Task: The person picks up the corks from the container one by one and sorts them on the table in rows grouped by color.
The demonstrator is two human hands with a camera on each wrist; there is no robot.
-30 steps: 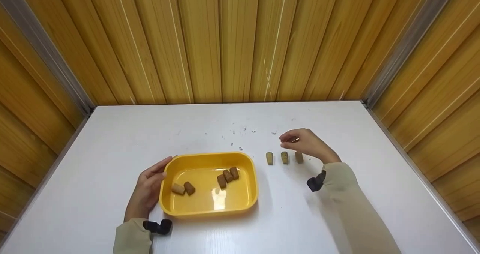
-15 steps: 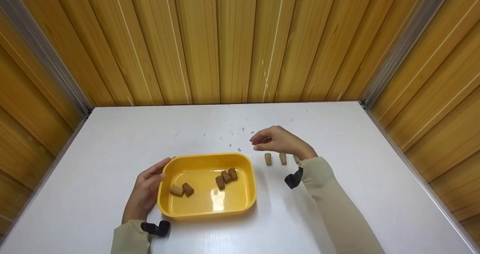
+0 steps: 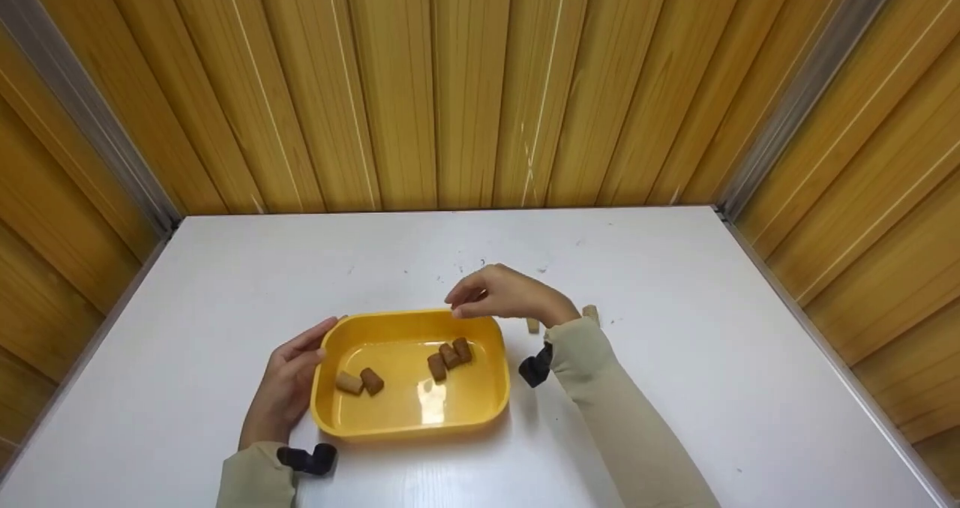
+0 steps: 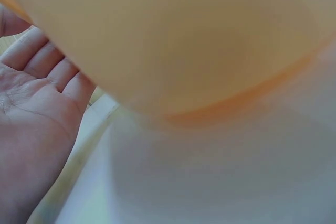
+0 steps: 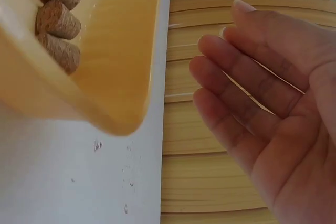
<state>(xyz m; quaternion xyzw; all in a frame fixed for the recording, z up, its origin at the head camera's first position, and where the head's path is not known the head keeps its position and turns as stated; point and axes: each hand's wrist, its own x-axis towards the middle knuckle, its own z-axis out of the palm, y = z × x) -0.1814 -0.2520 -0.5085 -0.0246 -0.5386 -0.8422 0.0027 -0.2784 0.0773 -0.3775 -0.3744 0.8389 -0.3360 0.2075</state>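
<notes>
While the tray [image 3: 390,410] stays, the hands [image 3: 283,379] [image 3: 504,295] have drawn closer together.

We count one yellow tray [image 3: 405,378] and, inside it, five cork pieces [image 3: 448,355]: three brown ones toward the right, then one brown and one paler toward the left. Two pale corks [image 3: 533,326] show on the table to the right of the tray; the right arm covers part of that spot, so we count only what we see. We make out two hands, two sleeves [image 3: 259,474] and two black wrist devices [image 3: 307,460]. Around one white table [image 3: 300,260] we number three panelled walls [image 3: 465,80], far, left and right, and two grey posts [image 3: 90,103].
</notes>
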